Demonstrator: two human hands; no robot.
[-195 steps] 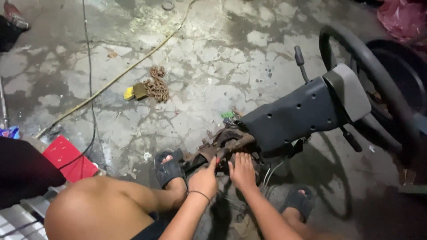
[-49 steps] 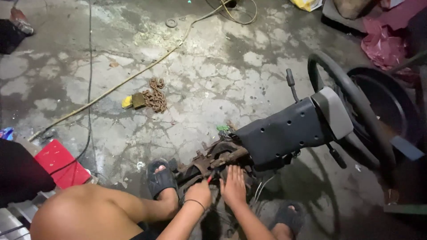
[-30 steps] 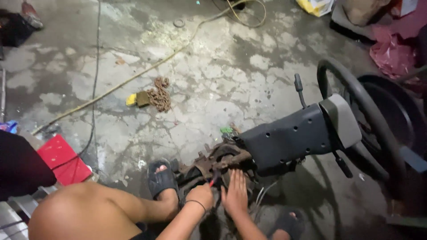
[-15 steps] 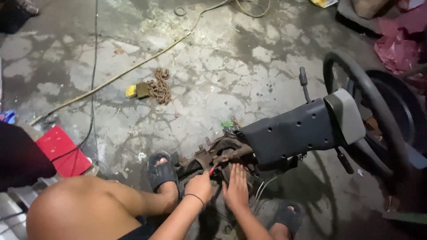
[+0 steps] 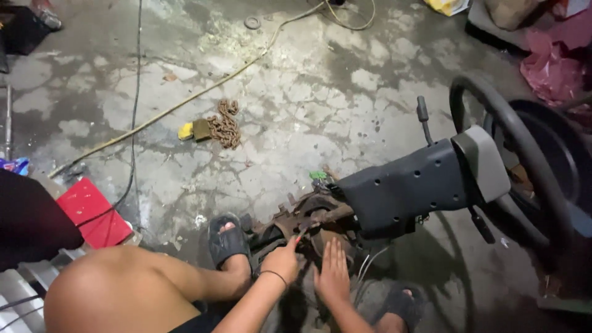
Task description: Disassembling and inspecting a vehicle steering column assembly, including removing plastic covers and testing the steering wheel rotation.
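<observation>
Head camera looked down on a stained concrete floor, where a grey steering column lay on its side with its steering wheel at the right and its rusty lower end near the person's feet. The left hand touched that rusty end with fingers curled and a forefinger stretched onto the metal; whether it pinched anything could not be told. The right hand lay flat and spread just beside it, gripping nothing. A flat red package sat at the left with a black cable across it, and a blue scrap lay at the left edge, mostly cut off. A yellow packet was cropped by the top edge, and pink plastic bunched in the upper right corner. A rusty chain rested beside a small yellow-green piece. A tiny green tag sat just above the column's lower end, too small to make out. The bare knee hid the floor below, and the right foot's sandal sat in deep shadow
</observation>
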